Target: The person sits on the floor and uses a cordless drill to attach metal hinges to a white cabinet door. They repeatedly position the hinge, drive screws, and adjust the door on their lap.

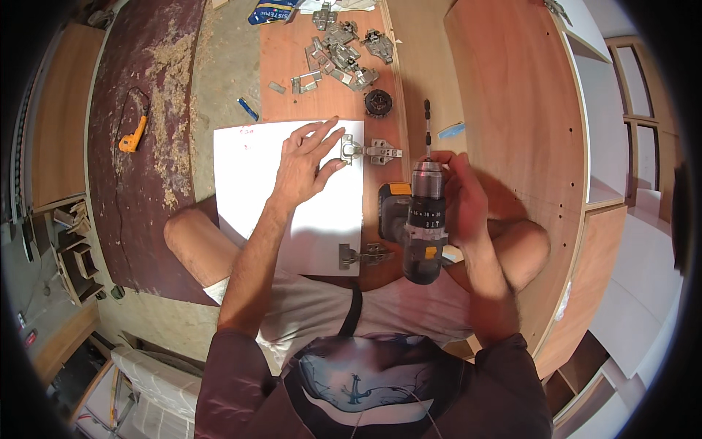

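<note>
A white panel [252, 183] lies before me, with a metal cabinet hinge [349, 149] at its upper right edge. My left hand [303, 164] rests over the panel, fingers stretched and apart; thumb and fingertips are beside the hinge's cup plate. The hinge's arm reaches past the panel's edge onto the wood. A second hinge [349, 256] sits at the lower right corner. My right hand [466, 201] is closed on a cordless drill [425, 219], whose long bit [428, 121] points away from me. The drill body hides part of the grip.
Several loose hinges [344, 55] lie on the wooden board ahead, near a round black object [378, 103]. A blue marker-like item [248, 109] lies left of them. An orange tool with a cord [133, 135] and wood shavings [168, 80] are on the dark board. Cabinet panels [504, 95] stand right.
</note>
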Tool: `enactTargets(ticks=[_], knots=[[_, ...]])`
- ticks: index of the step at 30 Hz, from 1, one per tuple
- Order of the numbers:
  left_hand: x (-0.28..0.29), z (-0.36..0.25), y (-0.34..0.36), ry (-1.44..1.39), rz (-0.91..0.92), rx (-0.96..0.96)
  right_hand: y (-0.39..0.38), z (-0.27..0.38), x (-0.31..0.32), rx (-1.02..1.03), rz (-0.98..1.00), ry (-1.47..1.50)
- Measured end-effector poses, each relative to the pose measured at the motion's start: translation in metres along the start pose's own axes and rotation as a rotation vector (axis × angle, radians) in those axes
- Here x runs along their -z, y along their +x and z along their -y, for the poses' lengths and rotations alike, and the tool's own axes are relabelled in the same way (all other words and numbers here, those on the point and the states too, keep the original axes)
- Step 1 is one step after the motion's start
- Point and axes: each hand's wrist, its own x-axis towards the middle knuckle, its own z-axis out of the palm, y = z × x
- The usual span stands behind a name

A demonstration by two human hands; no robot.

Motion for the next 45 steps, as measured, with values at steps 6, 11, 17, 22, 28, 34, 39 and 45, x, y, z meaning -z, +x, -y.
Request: enactTargets(ticks=[6, 11, 17, 22, 28, 34, 39, 45], knots=[[-0.004, -0.001, 0.003, 0.063, -0.029, -0.059, 0.062, -0.019, 0.031, 0.18, -0.205, -0.965], [-0.005, 0.001, 0.001, 0.025, -0.042, -0.054, 0.086, -0.048, 0.04, 0.263, 0.001, -1.116], [-0.005, 0.002, 0.001, 0.042, -0.041, -0.06, 0.099, -0.059, 0.044, 0.404, 0.033, -1.409], [-0.004, 0.003, 0.001, 0.003, -0.056, -0.06, 0.093, -0.047, 0.034, 0.376, 0.045, -1.317], [-0.001, 0.001, 0.003, -0.024, -0.05, -0.036, 0.09, -0.037, 0.017, 0.36, 0.043, -0.992], [0.0, 0.003, 0.008, -0.184, -0.16, -0.003, 0.092, -0.033, 0.009, 0.473, -0.04, -0.995], [-0.002, 0.008, 0.008, -0.397, -0.276, 0.098, 0.091, -0.031, 0.014, 0.444, -0.045, -0.979], [-0.002, 0.006, 0.008, -0.241, -0.241, 0.006, 0.09, -0.044, 0.031, 0.38, 0.074, -1.151]])
